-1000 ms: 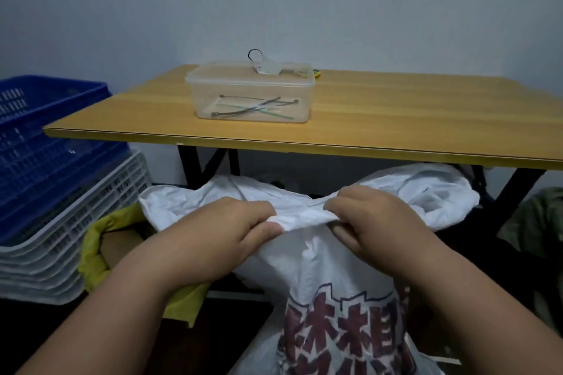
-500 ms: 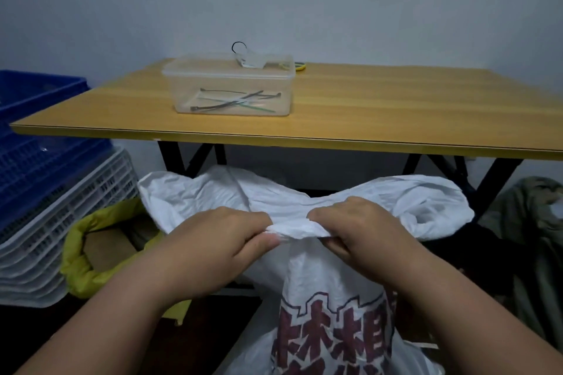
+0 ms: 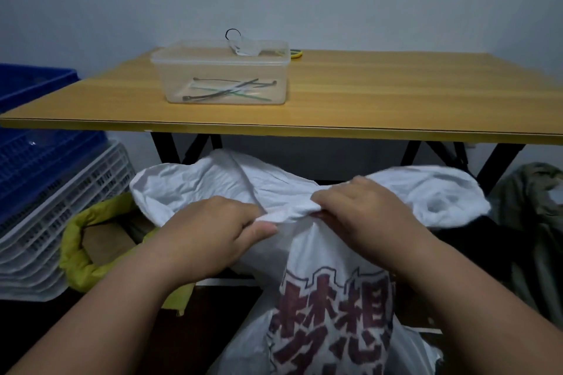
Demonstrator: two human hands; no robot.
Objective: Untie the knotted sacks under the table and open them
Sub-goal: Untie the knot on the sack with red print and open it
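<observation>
While fingertips stay hidden | left hand (image 3: 210, 234), right hand (image 3: 365, 213) pinch sack (image 3: 320, 253) knot

- The white sack (image 3: 329, 307) bears large dark-red Chinese characters with a red outline above them, printed on its front just below the right hand (image 3: 362, 213) and lower right of the left hand (image 3: 213, 234).
- The upper row looks like "梦想", though folds and the right forearm hide part of it.
- A lower row of characters is cut off by the picture's bottom edge and cannot be read.
- No other text can be read.
</observation>
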